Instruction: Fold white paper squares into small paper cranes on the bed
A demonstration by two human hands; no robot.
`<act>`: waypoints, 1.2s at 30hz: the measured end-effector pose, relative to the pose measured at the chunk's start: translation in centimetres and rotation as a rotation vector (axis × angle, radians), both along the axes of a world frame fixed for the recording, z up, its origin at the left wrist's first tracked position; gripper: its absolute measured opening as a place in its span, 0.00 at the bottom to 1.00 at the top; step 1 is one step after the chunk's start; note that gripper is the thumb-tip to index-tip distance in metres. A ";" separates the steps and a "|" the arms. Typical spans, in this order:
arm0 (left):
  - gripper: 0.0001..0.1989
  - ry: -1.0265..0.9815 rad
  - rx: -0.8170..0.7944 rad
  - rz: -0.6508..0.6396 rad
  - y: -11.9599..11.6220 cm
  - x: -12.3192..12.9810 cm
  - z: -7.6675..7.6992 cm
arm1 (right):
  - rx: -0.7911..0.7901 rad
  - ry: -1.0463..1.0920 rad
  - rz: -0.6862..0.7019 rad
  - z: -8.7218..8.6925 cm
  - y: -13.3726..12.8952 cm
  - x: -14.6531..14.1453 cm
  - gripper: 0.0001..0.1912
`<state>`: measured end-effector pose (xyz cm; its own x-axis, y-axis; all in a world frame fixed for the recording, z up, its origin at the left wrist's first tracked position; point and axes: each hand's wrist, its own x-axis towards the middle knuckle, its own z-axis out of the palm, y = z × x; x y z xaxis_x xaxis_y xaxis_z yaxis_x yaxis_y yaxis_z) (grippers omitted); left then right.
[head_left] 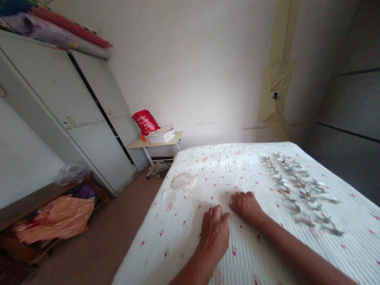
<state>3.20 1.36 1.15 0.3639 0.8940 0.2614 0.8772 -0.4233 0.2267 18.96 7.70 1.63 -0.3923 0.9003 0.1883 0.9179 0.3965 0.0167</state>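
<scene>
The left hand (216,228) and right hand (247,206) rest just beside each other on the spotted bed (252,253), fingers bent downward; whether anything is pinched beneath them, I cannot tell. The step in hand looks like close fingerwork, and the next move calls for a light touch if paper lies under the fingertips. Printed paper slips (182,181) lie beyond the left hand, to its left; small, blurred, folded-looking pieces (305,195) sit in rough rows at right. On the desk (138,143), a white box (162,137) and red bag (145,122) hide any contents.
</scene>
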 end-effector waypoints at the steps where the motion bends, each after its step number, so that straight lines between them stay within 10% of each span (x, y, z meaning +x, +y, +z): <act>1: 0.17 0.009 -0.004 -0.007 0.0 0.0 0.1 | -0.005 0.008 -0.011 0.0 0.0 0.0 0.12; 11: 0.14 -0.008 -0.018 -0.046 -0.1 -0.1 0.9 | -0.095 0.363 -0.117 -1.0 1.3 1.8 0.02; 36: 0.15 -0.008 -0.025 -0.043 -0.1 -0.1 0.7 | -0.188 0.447 -0.083 -1.4 1.0 2.0 0.24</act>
